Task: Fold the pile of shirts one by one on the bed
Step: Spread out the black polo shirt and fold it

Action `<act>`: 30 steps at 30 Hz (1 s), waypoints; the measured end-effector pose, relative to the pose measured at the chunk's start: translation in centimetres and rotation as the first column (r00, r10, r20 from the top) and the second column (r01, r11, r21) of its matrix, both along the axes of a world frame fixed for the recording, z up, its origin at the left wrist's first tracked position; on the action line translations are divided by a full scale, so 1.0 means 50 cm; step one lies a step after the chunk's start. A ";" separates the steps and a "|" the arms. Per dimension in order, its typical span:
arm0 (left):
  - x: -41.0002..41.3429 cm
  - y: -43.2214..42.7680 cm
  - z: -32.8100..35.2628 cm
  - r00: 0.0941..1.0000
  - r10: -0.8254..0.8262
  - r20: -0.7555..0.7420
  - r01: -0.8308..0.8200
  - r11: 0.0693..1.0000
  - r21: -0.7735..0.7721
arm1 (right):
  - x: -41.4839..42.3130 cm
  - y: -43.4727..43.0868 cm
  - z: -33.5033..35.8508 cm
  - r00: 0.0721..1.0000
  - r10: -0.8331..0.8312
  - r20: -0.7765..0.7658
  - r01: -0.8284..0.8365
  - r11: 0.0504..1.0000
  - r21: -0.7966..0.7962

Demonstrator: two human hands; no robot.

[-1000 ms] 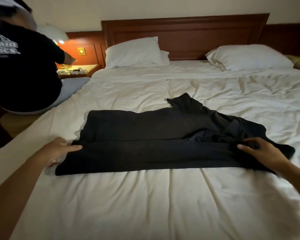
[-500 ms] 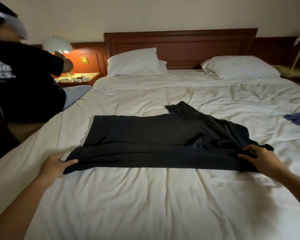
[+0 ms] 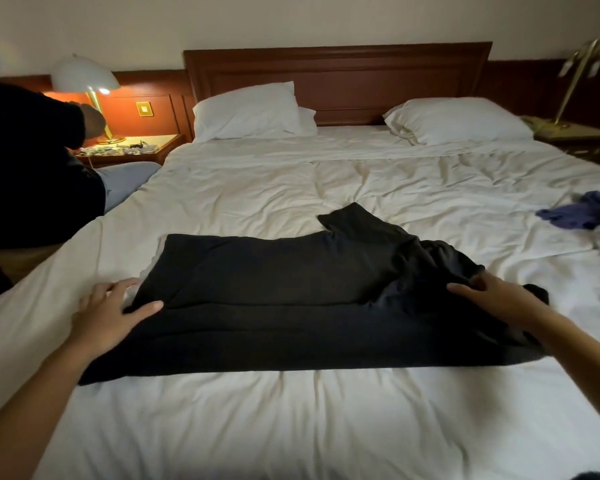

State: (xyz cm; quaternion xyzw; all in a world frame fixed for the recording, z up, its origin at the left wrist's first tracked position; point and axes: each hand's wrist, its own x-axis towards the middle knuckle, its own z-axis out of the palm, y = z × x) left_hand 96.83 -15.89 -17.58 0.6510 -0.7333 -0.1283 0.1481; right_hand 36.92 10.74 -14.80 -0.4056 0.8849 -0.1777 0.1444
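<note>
A black shirt (image 3: 291, 289) lies spread crosswise on the white bed (image 3: 291, 427), its near long edge folded up over the middle and one sleeve pointing toward the headboard. My left hand (image 3: 108, 317) holds the folded edge at the shirt's left end, thumb on top of the cloth and fingers spread beyond it. At the bunched right end, my right hand (image 3: 499, 299) grips the same folded edge. A pile of other shirts (image 3: 586, 216), blue and white, lies at the bed's right edge, partly cut off.
Two white pillows (image 3: 250, 112) rest against the wooden headboard (image 3: 336, 77). Another person in a black top (image 3: 32, 168) sits at the bed's left side by a nightstand with a lit lamp (image 3: 84, 77). A brass lamp (image 3: 575, 77) stands at the right.
Both hands have carried the shirt's near edge away from me and laid it over the middle, making a long fold. The view has tilted up, bringing the pile at the right into sight.
</note>
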 end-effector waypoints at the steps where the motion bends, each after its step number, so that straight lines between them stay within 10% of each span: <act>1: -0.031 0.002 0.000 0.993 -0.117 0.017 0.117 0.993 -0.004 | 0.013 -0.022 -0.001 0.979 -0.014 -0.205 0.025 0.999 0.048; 7: -0.143 0.028 -0.030 0.908 -0.420 0.000 0.419 0.906 -0.065 | 0.052 -0.141 -0.078 0.866 0.392 -0.311 -0.339 0.916 0.214; 12: -0.144 0.007 -0.037 0.885 -0.443 -0.144 0.436 0.897 -0.076 | 0.031 -0.210 -0.110 0.829 0.349 -0.436 -0.383 0.924 0.012; 18: -0.143 -0.026 -0.044 0.904 -0.414 -0.106 0.408 0.910 -0.074 | 0.017 -0.259 -0.100 0.935 0.286 -0.209 -0.327 0.923 -0.200; 25: -0.134 -0.027 -0.073 0.933 -0.360 0.005 0.356 0.921 -0.159 | 0.039 -0.175 -0.006 0.826 0.547 -0.136 -0.563 0.797 -0.218; 30: -0.133 -0.022 -0.093 0.964 -0.241 0.113 0.262 0.936 -0.236 | 0.073 -0.034 0.038 0.698 0.672 0.247 -0.645 0.740 -0.193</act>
